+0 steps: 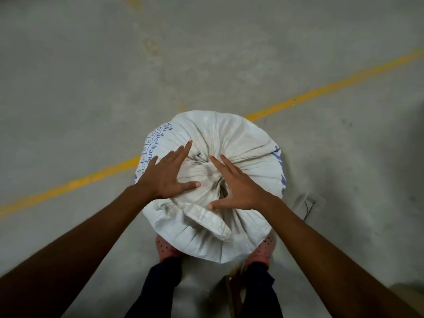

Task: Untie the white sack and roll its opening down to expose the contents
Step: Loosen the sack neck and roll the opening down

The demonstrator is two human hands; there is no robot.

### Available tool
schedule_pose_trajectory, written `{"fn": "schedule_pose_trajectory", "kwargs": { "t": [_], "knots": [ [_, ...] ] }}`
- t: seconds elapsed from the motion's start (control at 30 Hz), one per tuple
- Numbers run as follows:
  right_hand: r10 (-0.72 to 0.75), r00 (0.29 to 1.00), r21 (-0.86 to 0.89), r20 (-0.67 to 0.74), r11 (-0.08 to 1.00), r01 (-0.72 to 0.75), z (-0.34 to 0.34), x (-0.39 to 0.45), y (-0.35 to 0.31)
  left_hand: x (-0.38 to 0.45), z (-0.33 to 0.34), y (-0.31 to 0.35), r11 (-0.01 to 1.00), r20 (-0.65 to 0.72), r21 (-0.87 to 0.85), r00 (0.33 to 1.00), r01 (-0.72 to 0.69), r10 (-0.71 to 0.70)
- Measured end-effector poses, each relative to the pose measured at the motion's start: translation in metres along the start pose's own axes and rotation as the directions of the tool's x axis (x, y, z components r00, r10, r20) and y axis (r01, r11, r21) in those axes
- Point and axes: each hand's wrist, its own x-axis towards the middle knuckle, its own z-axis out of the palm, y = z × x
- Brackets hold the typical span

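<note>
A full white woven sack [247,143] with blue print on its sides stands upright on the floor just in front of my feet. Its top is gathered into a tied knot [206,171] at the centre, and a loose flap of the mouth [202,219] hangs toward me. My left hand [165,173] hovers flat over the left of the knot, fingers spread, holding nothing. To the right of the knot my right hand [238,187] does the same, its thumb near the flap. The contents are hidden.
Grey concrete floor [91,76] lies all around, crossed by a yellow painted line [321,90] behind the sack. My feet in pink perforated clogs [261,253] stand right against the sack. A thin dark wire [309,210] lies on the floor at the sack's right.
</note>
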Motion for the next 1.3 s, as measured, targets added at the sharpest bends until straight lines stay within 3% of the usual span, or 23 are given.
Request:
{"fn": "schedule_pose_trajectory", "kwargs": {
  "t": [0.17, 0.37, 0.5, 0.63, 0.77, 0.93, 1.13, 1.3],
  "knots": [
    [0.157, 0.987, -0.115, 0.034, 0.982, -0.152, 0.047, -0.005, -0.053, -0.01, 0.007, -0.027, 0.997, -0.017, -0.076, 1.0, -0.014, 0.013],
    [0.198, 0.973, -0.289, -0.12, 0.931, -0.225, 0.091, -0.006, -0.064, -0.012, 0.008, -0.031, 0.991, 0.003, -0.133, 1.0, -0.003, 0.003],
    [0.11, 0.951, -0.194, -0.29, 0.966, -0.17, 0.089, 0.001, -0.044, -0.014, 0.003, -0.033, 0.981, -0.024, -0.191, 1.0, -0.017, 0.013],
    [-0.052, 0.916, -0.092, -0.397, 0.996, 0.017, 0.068, 0.01, -0.025, -0.017, -0.003, -0.044, 0.923, -0.158, -0.37, 0.986, -0.104, 0.048],
    [0.038, 0.893, 0.138, -0.449, 0.99, 0.027, 0.037, 0.017, -0.018, -0.025, -0.004, -0.057, 0.871, -0.266, -0.463, 0.963, -0.162, 0.038],
    [0.195, 0.872, 0.272, -0.449, 0.959, -0.074, 0.007, 0.031, -0.006, -0.03, 0.0, -0.052, 0.906, -0.361, -0.341, 0.925, -0.25, 0.12],
    [0.329, 0.813, 0.357, -0.48, 0.92, -0.161, -0.017, 0.033, 0.02, -0.027, 0.007, -0.031, 0.925, -0.53, 0.022, 0.78, -0.378, 0.332],
    [0.37, 0.793, 0.353, -0.483, 0.912, -0.211, -0.019, 0.036, 0.049, -0.018, 0.008, -0.021, 0.902, -0.46, 0.165, 0.777, -0.4, 0.429]
  ]
}}
